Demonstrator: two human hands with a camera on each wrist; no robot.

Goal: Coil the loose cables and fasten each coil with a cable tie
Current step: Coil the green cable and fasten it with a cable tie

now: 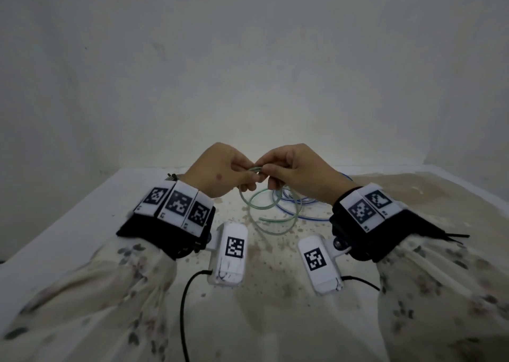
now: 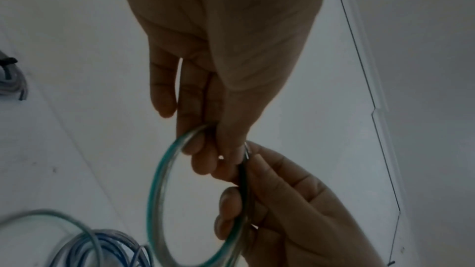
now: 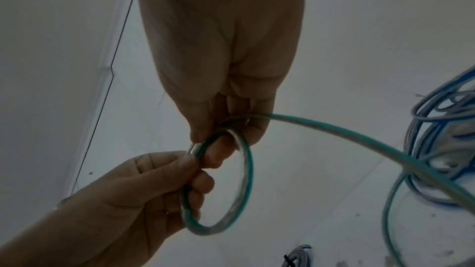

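A green-striped clear cable (image 1: 275,215) lies in loose loops on the table, with one small loop (image 3: 244,180) raised between my hands. My left hand (image 1: 248,180) pinches this loop at its top and its fingers curl round one side of it (image 2: 159,190). My right hand (image 1: 271,178) pinches the same cable right beside the left fingers (image 3: 221,145), and the free length (image 3: 359,139) runs off from there down to the table. A blue cable (image 1: 303,213) lies loose behind the green one, partly under my right wrist.
A grey coil bound with a black tie (image 3: 295,257) lies on the table beyond the hands, also seen as the tied coil (image 2: 10,80) in the left wrist view. The stained table top (image 1: 261,279) ends at a pale wall (image 1: 248,72) behind and drops off at the left edge (image 1: 68,224).
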